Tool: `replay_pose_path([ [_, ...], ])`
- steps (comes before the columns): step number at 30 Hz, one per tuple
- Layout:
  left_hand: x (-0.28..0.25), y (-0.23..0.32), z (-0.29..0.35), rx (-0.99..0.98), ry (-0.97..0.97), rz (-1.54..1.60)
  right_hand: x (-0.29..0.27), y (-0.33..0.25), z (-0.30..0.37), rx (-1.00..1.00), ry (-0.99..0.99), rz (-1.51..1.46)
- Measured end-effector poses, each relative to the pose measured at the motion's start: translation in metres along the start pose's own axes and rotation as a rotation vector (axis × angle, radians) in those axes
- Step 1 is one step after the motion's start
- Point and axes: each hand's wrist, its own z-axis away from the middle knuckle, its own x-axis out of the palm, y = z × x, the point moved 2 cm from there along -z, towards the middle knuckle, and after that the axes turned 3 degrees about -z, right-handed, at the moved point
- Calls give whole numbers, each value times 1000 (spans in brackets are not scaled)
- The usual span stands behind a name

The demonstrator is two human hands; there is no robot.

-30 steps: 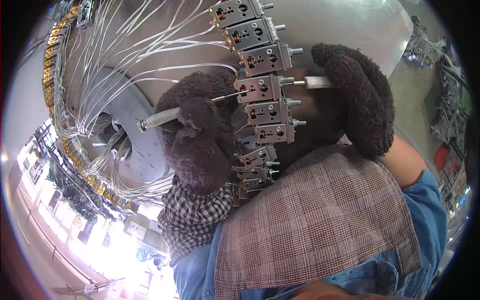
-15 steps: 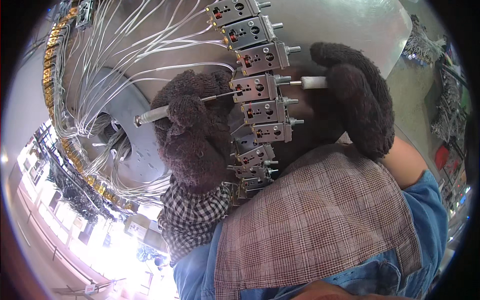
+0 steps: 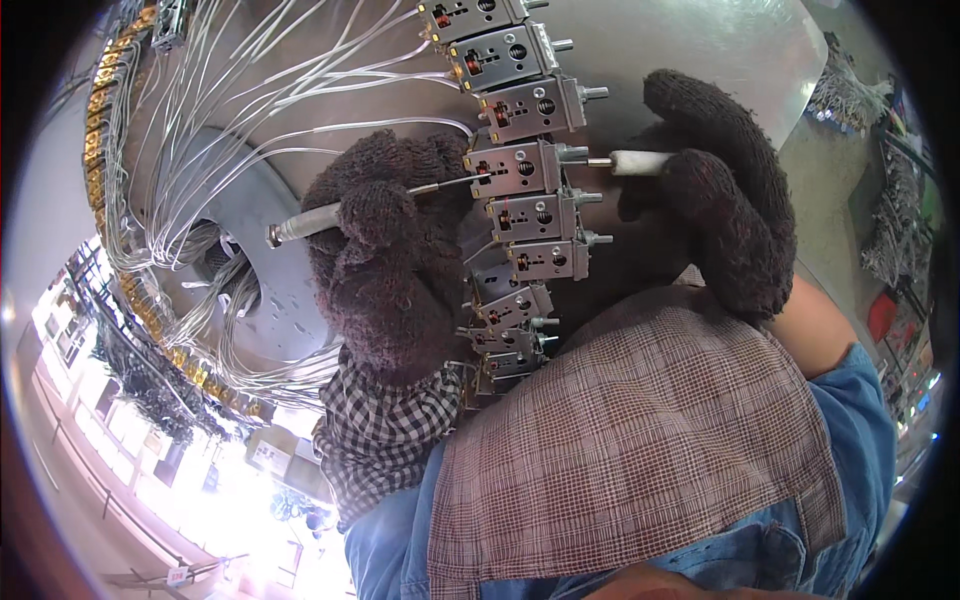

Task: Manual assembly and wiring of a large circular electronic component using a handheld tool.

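Dark knitted gloves cover both hands. My left hand [image 3: 385,240] is closed around a slim screwdriver-like tool with a grey handle [image 3: 308,224]; its thin metal rod reaches into the slotted face of one metal switch box [image 3: 512,170]. On the other side of that box, my right hand [image 3: 725,190] grips a white-handled driver [image 3: 640,163], one finger raised away from the handle. The driver's metal tip meets the threaded shaft [image 3: 572,154] of the same box. My right palm is hidden.
Similar metal boxes [image 3: 500,57] form a column above and below. White wires [image 3: 330,82] run left from them to a bundle through a hole in a grey round plate [image 3: 290,290]. Brass-coloured parts [image 3: 95,150] line the curved left edge. Cable bundles [image 3: 890,230] lie far right.
The column of boxes has shifted slightly right, the lower ones also a little up. My right hand and its driver have moved slightly right, with one finger higher. The left tool stays at the box.
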Motion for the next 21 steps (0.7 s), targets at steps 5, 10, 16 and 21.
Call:
replay_pose_path([
  [5, 4, 1, -2, 31, -90, -8, -5, 9, -6, -445, 85, 588],
  [10, 4, 1, 2, 6, 74, -12, 0, 0, -2, -12, 14, 67],
  [16, 2, -2, 0, 8, -20, 17, -3, 3, -5, -115, 59, 53],
  [21, -1, -2, 3, -49, -74, 153, -13, 4, -13, -669, -37, 1025],
])
